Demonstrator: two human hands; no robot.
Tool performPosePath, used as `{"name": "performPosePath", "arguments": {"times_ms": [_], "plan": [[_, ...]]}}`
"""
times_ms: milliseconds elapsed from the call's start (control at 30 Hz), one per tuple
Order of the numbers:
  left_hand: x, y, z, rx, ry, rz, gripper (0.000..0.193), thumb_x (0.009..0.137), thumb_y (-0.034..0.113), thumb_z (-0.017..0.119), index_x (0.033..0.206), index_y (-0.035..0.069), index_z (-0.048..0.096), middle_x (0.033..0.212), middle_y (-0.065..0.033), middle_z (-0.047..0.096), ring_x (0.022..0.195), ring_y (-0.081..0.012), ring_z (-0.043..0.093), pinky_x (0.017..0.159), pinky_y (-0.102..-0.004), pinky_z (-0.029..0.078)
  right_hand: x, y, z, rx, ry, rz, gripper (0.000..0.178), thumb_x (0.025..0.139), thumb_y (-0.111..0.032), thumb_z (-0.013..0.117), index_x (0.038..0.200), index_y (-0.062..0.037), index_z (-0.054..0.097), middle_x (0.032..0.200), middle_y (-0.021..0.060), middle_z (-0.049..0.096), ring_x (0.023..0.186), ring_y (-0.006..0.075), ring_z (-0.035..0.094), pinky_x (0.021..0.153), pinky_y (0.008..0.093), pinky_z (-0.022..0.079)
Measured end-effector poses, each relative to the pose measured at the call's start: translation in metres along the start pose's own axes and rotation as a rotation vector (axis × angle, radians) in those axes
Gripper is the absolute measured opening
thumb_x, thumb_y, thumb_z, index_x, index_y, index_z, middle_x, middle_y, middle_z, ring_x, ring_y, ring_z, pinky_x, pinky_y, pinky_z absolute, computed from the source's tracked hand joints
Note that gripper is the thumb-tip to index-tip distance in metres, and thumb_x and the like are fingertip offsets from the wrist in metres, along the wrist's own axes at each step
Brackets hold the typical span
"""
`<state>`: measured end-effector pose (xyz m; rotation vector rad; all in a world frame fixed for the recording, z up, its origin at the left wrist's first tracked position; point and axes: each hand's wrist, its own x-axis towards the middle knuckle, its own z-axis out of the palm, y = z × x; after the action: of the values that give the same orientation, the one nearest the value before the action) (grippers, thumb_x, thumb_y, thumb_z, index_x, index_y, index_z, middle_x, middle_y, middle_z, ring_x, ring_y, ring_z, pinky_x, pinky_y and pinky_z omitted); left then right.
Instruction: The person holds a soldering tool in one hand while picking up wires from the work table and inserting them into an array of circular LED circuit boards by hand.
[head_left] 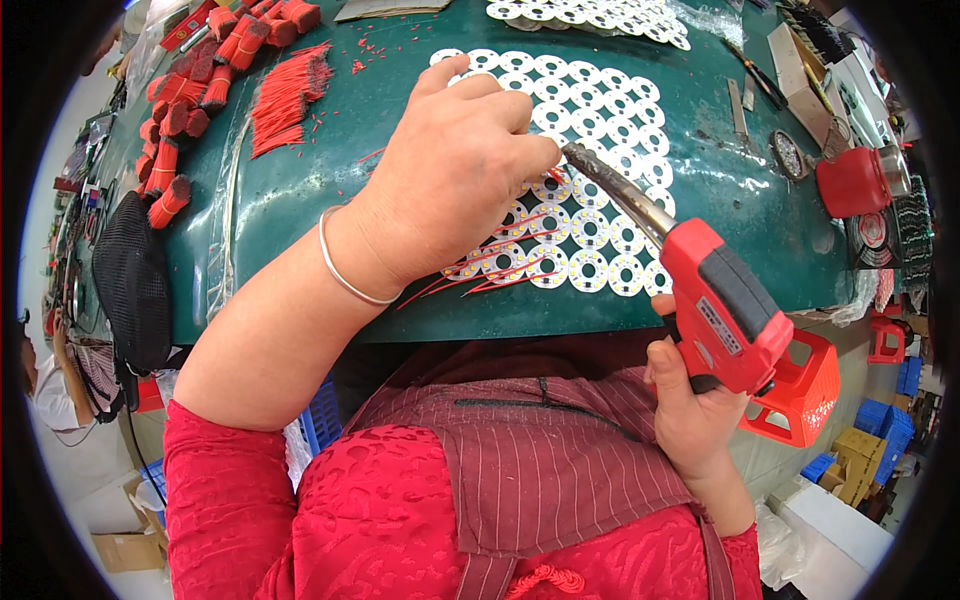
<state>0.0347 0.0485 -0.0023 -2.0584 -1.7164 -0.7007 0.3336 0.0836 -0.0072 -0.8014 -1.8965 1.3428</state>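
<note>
My right hand (690, 405) is wrapped around the handle of a red and black soldering gun (722, 310). Its dark tip points up and left, close by the fingertips of my left hand (455, 160). That hand is closed in a pinch above a sheet of round white LED boards (588, 228), each with a hole in its middle. Bits of red wire (557, 174) show just under the pinching fingers; how many they hold is hidden. Several thin red wires (500, 270) stick out from the nearer boards toward the table's front edge.
Bundles of red wires (240, 42) lie at the far left, beside a loose pile of red wires (288, 100). More white boards (590, 15) are stacked at the back. On the right are pliers (757, 78), a small round tin (788, 154) and a red container (852, 182).
</note>
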Motion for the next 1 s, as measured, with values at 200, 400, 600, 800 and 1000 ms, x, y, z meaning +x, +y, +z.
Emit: {"name": "performPosePath", "arguments": {"times_ms": [200, 400, 600, 800, 1000], "plan": [[0.000, 0.002, -0.001, 0.018, -0.016, -0.004, 0.011, 0.078, 0.009, 0.078, 0.086, 0.016, 0.076, 0.078, -0.0034, 0.055, 0.082, -0.0250, 0.061, 0.108, -0.0514, 0.046, -0.001, 0.000, 0.002, 0.024, 0.014, 0.004, 0.039, 0.093, -0.002, 0.078, 0.129, 0.0017, 0.064, 0.120, 0.0131, 0.073, 0.098, 0.0147, 0.069, 0.083, 0.0299, 0.057], [-0.001, 0.003, -0.001, 0.025, -0.021, -0.017, 0.008, 0.080, 0.010, 0.077, 0.086, 0.015, 0.077, 0.077, -0.0036, 0.056, 0.082, -0.0251, 0.062, 0.108, -0.0516, 0.046, -0.003, 0.006, -0.003, -0.051, -0.012, -0.030, 0.036, 0.093, -0.001, 0.078, 0.127, 0.0015, 0.065, 0.117, 0.0136, 0.073, 0.096, 0.0150, 0.069, 0.081, 0.0286, 0.057], [-0.001, 0.002, -0.001, 0.022, -0.014, -0.011, 0.006, 0.081, 0.012, 0.077, 0.085, 0.015, 0.076, 0.078, -0.0038, 0.057, 0.082, -0.0254, 0.062, 0.108, -0.0515, 0.045, -0.002, 0.009, 0.000, -0.082, -0.005, -0.124, 0.040, 0.099, -0.003, 0.068, 0.136, 0.0020, 0.053, 0.120, 0.0155, 0.068, 0.070, 0.0091, 0.061, 0.060, 0.0252, 0.053], [0.000, 0.003, -0.001, 0.030, -0.026, -0.014, 0.006, 0.080, 0.011, 0.077, 0.085, 0.014, 0.076, 0.078, -0.0041, 0.057, 0.083, -0.0257, 0.063, 0.108, -0.0511, 0.045, -0.001, 0.010, -0.003, -0.079, -0.020, -0.127, 0.043, 0.100, -0.003, 0.067, 0.139, 0.0024, 0.051, 0.124, 0.0170, 0.067, 0.070, 0.0090, 0.061, 0.060, 0.0252, 0.053], [-0.001, 0.004, -0.001, 0.031, -0.028, -0.017, 0.007, 0.080, 0.011, 0.077, 0.086, 0.013, 0.075, 0.079, -0.0040, 0.059, 0.085, -0.0254, 0.063, 0.108, -0.0498, 0.045, -0.002, 0.002, -0.001, 0.026, 0.000, 0.000, 0.042, 0.095, 0.000, 0.075, 0.134, 0.0031, 0.060, 0.127, 0.0161, 0.070, 0.102, 0.0155, 0.068, 0.081, 0.0275, 0.057]]}}
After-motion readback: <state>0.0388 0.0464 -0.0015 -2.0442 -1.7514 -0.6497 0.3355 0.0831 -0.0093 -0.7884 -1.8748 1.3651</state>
